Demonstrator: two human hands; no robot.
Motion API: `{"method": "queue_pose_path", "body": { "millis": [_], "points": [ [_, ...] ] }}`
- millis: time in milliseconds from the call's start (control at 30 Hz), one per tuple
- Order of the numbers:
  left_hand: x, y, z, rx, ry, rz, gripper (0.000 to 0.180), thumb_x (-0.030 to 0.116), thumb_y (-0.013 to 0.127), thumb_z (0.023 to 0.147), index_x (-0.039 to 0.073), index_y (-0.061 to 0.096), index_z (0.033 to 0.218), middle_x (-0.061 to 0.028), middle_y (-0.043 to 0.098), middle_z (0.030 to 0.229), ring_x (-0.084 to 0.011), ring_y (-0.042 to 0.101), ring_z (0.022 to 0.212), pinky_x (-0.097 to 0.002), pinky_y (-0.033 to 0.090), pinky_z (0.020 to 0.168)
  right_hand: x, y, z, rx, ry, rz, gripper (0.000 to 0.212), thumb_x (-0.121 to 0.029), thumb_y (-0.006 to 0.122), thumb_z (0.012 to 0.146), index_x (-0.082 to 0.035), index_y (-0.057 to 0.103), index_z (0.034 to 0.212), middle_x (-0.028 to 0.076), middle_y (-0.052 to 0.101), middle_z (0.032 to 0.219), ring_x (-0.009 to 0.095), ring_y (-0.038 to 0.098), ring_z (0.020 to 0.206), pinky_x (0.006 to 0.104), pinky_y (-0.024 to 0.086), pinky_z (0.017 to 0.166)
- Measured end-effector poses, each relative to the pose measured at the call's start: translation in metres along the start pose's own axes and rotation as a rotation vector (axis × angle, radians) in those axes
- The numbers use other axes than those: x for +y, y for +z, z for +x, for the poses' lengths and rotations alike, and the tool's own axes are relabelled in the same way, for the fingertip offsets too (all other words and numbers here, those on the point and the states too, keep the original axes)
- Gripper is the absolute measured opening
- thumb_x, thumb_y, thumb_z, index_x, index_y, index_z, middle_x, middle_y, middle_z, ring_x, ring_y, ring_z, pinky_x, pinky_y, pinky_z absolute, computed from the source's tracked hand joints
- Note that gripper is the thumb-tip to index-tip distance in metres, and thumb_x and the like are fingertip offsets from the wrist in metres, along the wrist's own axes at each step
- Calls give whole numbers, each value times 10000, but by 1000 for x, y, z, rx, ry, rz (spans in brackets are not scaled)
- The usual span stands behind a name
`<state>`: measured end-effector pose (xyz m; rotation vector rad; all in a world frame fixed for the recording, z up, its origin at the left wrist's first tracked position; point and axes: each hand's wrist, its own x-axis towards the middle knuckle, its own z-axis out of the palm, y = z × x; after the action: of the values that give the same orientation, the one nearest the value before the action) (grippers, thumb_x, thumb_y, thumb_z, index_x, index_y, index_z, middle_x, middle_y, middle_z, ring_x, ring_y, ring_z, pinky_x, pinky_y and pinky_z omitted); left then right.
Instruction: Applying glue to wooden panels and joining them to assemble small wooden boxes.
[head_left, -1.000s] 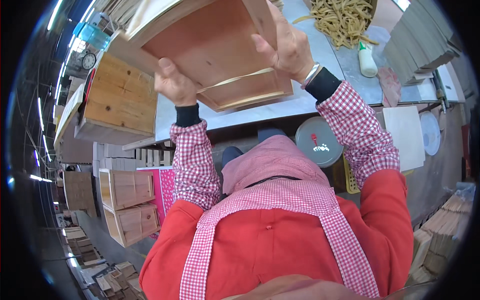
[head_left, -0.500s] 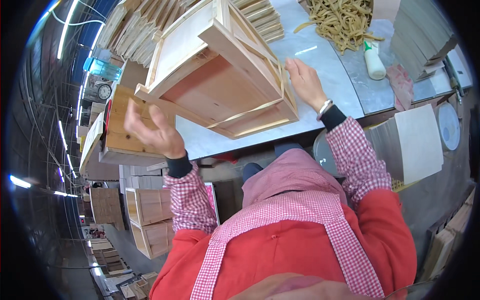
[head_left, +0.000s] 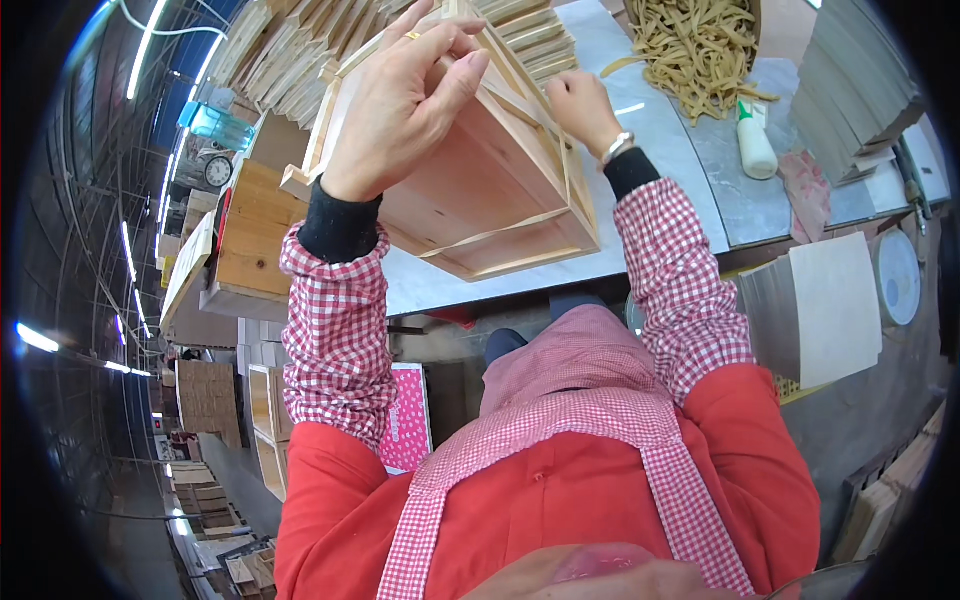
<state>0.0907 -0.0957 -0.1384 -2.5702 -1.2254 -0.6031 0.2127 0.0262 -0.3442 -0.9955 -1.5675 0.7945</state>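
Observation:
A pale wooden crate (head_left: 455,195) stands tilted on the table, its flat panel facing me. A tan band (head_left: 490,232) stretches across the lower part of that panel. My left hand (head_left: 405,110) is raised in front of the crate's upper left part, thumb and fingers apart, hiding that corner. I cannot tell whether its fingertips touch the rail. At the crate's right side is my right hand (head_left: 583,112), its fingers curled closed. What they hold, if anything, is hidden.
A box of tan elastic-looking strips (head_left: 700,50) stands at the far right, near a white bottle (head_left: 756,145) and pink cloth (head_left: 803,190). Wooden slats (head_left: 290,60) are stacked behind the crate. A wooden block (head_left: 255,240) stands left; grey sheets (head_left: 855,90) rise at right.
My left hand has moved up and right, from beside the crate to in front of its upper part. My right hand has shifted slightly left and up, its fingers now curled.

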Motion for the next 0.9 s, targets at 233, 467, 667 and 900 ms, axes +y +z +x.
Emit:
{"method": "queue_pose_path", "body": {
  "millis": [233, 467, 667, 900],
  "points": [
    [34, -19, 11, 57, -22, 82, 137, 137, 576, 866, 25, 637, 915, -137, 643, 924, -279, 612, 865, -374, 479, 791, -69, -39, -105, -54, -192, 61, 211, -112, 509, 878, 34, 533, 727, 232, 505, 630, 372, 518, 586, 407, 392, 521],
    [9, 2, 0, 353, 140, -42, 175, 149, 576, 873, 5, 617, 965, -149, 624, 893, -305, 607, 873, -389, 480, 812, -138, -70, -69, 227, -639, -30, 63, -50, 605, 841, -2, 623, 879, 122, 609, 732, 251, 608, 641, 339, 472, 621],
    [14, -20, -62, 860, 77, -259, 175, 105, 579, 873, -14, 619, 995, -163, 630, 926, -298, 618, 855, -352, 491, 793, -161, -47, -34, 61, -851, -74, 151, -37, 628, 863, 16, 640, 1004, 84, 651, 899, 142, 622, 815, 254, 498, 765],
    [-52, 23, -219, 1232, -675, -516, 140, 75, 565, 865, -16, 648, 931, -166, 646, 881, -272, 640, 796, -335, 498, 698, -183, -42, -37, 92, -978, -260, 106, -61, 660, 853, 10, 666, 931, 103, 655, 955, 164, 609, 871, 260, 496, 708]
  ]
}}
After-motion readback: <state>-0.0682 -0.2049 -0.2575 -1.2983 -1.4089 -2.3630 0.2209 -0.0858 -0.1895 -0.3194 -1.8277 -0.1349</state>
